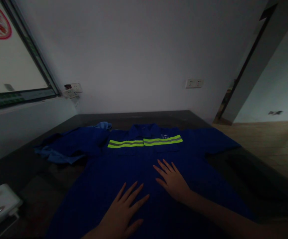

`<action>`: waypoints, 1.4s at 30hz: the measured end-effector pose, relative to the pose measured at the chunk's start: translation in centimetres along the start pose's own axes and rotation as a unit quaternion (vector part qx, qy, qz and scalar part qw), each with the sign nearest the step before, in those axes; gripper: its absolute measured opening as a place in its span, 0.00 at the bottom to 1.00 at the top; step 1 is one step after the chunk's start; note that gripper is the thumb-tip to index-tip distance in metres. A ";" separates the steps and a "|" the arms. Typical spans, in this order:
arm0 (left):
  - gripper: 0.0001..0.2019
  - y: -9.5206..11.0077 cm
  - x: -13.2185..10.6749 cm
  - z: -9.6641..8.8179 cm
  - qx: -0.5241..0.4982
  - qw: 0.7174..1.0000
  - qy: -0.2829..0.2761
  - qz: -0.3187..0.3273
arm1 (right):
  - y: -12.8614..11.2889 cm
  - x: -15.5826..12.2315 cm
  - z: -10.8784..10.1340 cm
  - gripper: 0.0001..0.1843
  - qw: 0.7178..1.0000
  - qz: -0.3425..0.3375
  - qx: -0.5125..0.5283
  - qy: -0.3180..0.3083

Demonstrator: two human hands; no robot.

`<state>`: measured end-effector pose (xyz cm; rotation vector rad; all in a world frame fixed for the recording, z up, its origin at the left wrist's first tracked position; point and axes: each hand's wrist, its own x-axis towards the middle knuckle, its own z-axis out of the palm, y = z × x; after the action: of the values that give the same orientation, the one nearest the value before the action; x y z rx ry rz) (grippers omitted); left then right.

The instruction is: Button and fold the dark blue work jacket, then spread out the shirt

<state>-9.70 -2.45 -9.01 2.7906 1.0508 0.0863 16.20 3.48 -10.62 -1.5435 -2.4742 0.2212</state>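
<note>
A dark blue work jacket (139,169) with a collar and a yellow-green reflective band across the chest lies spread, front up, on a dark table. Its sleeve on the right reaches out flat toward the table's side. My left hand (122,209) is over the lower front of the jacket, fingers spread, holding nothing. Farther up and to the right, my right hand (170,181) is also over the front with its fingers apart, below the reflective band. Both palms face down; whether they press on the cloth is hard to tell in the dim light.
Crumpled blue cloth (71,142) with lighter blue parts lies at the left, against the jacket. A white device (1,205) stands at the near left. The dark table (134,116) meets a wall with sockets (194,83). Tiled floor (270,142) shows at the right.
</note>
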 end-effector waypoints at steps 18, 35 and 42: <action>0.17 -6.0 6.8 -5.9 -0.057 0.995 0.067 -0.051 | 1.6 6.2 -2.3 0.31 0.994 -0.056 0.003 0.092; 0.29 -18.8 16.7 -0.2 0.001 0.949 0.081 -0.305 | 8.0 16.4 0.5 0.34 0.994 0.100 -0.027 -0.030; 0.21 -21.4 19.1 -2.7 -0.016 0.934 0.161 -0.317 | 7.2 19.8 -2.3 0.25 0.997 0.072 -0.004 0.035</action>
<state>-9.55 26.30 -9.93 2.3079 1.9478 0.4835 14.61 24.42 -8.05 -1.7048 -2.3156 0.1763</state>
